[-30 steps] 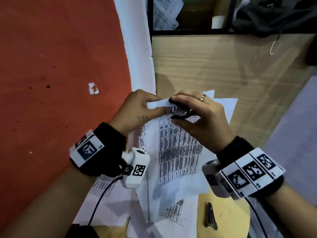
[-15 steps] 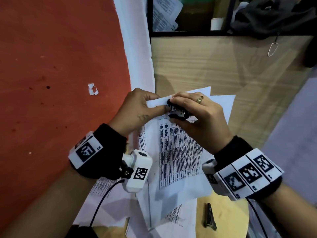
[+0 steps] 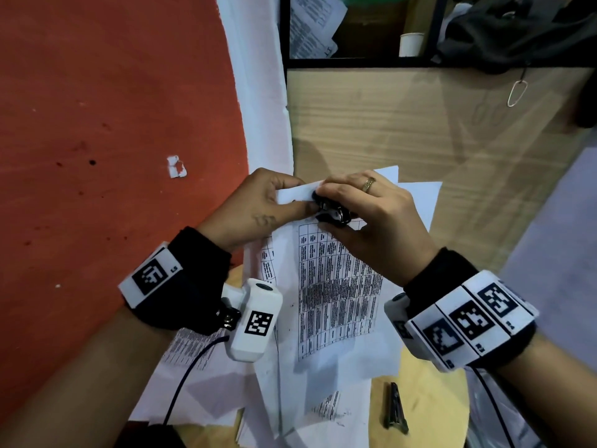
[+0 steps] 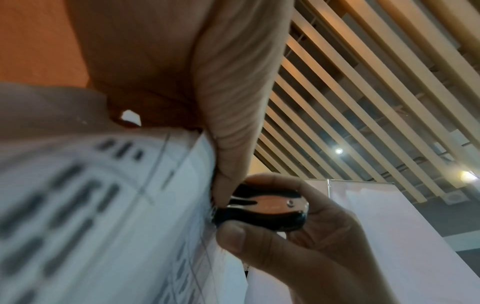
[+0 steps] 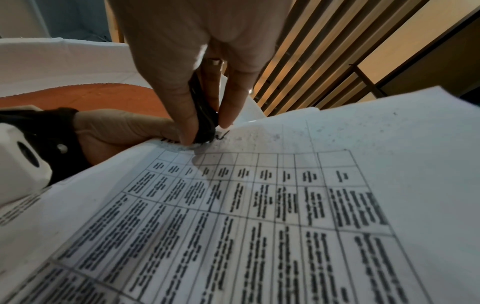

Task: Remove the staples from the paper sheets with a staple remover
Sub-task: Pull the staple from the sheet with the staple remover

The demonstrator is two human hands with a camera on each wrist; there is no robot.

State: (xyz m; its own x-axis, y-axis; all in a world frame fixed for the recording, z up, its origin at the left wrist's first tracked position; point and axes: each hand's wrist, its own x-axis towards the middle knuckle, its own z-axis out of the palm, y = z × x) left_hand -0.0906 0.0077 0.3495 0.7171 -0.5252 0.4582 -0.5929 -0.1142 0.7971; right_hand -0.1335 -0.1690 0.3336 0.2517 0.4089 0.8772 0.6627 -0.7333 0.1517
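Observation:
A stapled set of printed paper sheets (image 3: pixel 336 295) with a table on top is held up off the surface. My left hand (image 3: pixel 258 205) pinches its top left corner, thumb on top. My right hand (image 3: pixel 365 215) squeezes a black and chrome staple remover (image 3: pixel 332 211) against that same corner, right beside the left thumb. In the left wrist view the staple remover (image 4: pixel 265 207) sits between thumb and fingers, its claws pressed into the paper sheets (image 4: pixel 116 205). The right wrist view shows the staple remover (image 5: pixel 205 117) biting at the sheet edge (image 5: pixel 259 205). The staple itself is hidden.
More loose printed sheets (image 3: pixel 200 379) lie under my wrists. A dark metal clip (image 3: pixel 395 409) rests on a round wooden surface (image 3: pixel 429 399) at the bottom right. A wooden cabinet side (image 3: pixel 420 130) stands behind, red floor (image 3: pixel 97 124) to the left with a paper scrap (image 3: pixel 176 166).
Both hands and the sheets rose slightly. The staple remover's jaws, apart a second ago, are now squeezed together at the paper corner.

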